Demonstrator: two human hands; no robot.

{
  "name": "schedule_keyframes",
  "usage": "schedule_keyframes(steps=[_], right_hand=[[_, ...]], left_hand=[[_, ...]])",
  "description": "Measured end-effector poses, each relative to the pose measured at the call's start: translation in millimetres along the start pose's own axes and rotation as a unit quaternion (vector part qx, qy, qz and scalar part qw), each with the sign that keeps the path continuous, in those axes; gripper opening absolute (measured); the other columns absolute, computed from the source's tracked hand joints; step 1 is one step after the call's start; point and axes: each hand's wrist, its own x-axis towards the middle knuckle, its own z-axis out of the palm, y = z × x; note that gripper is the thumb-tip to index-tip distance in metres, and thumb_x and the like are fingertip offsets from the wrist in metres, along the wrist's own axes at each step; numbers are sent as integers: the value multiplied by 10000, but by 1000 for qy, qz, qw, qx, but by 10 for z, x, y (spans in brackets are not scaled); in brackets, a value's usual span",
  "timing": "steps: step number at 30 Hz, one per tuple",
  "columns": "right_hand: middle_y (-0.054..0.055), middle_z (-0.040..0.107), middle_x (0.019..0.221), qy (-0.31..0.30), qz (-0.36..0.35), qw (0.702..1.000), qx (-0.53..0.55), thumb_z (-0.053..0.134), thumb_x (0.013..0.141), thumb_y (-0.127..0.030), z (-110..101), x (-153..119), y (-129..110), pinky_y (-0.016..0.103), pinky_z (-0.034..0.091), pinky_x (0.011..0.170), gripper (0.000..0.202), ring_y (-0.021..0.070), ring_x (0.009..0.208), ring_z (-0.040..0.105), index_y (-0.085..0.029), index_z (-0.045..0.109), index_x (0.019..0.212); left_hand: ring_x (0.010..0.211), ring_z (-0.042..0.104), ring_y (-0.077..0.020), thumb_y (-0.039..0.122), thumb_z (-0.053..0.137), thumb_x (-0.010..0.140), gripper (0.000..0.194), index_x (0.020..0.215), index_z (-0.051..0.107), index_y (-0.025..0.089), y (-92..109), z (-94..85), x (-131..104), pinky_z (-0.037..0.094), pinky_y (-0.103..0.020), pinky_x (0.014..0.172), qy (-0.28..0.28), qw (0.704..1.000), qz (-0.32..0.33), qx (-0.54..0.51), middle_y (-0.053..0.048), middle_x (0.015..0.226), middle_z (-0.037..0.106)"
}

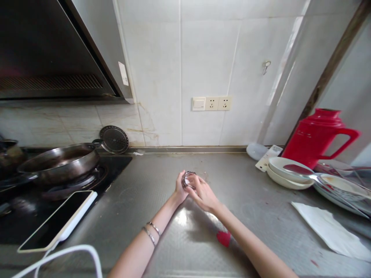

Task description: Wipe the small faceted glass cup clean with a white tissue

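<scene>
My L hand is curled round the left side of this dark ring, my R hand has fingers bent narrow on its right, both holding it over mid-counter. Handling's underway, I'd say; ring's not put down yet, what else is left I can't tell.

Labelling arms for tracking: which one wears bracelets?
The left arm: two silver-coloured bracelets circle it below the wrist, toward the elbow; the right arm shows none.
</scene>
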Motion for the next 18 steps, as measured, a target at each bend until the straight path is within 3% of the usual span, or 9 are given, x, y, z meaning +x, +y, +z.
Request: schedule_keyframes(steps=[3,8,14,18], right_hand=[[108,659,1116,3,55,993,109,344,970,-348,61,-19,6,374,489,871,219,220,1045,626,-207,392,1130],[128,625,1189,27,70,972,224,354,968,-358,126,-25,-25,401,451,948,264,218,1131,590,-207,345,1184],[133,632,1182,57,104,952,282,410,942,-367,165,-11,-40,396,499,889,314,216,1091,618,-217,328,1206],[117,688,1067,102,108,958,246,429,925,-341,144,13,24,364,538,787,245,217,983,666,-218,380,1132]], left_hand=[[519,597,-151,465,538,787,376,706,665,121,-14,-9,24,425,-248,541,6,1000,30,-5,-36,599,655],[543,600,-142,468,559,769,368,713,664,120,-19,-14,41,428,-237,553,6,999,40,-21,-30,598,650],[473,564,-133,463,605,747,341,639,618,140,-6,23,-19,404,-236,505,5,999,34,-12,-10,524,611],[475,570,-146,479,594,754,355,681,632,134,36,68,-76,408,-248,485,5,1000,1,-3,-28,556,633]])
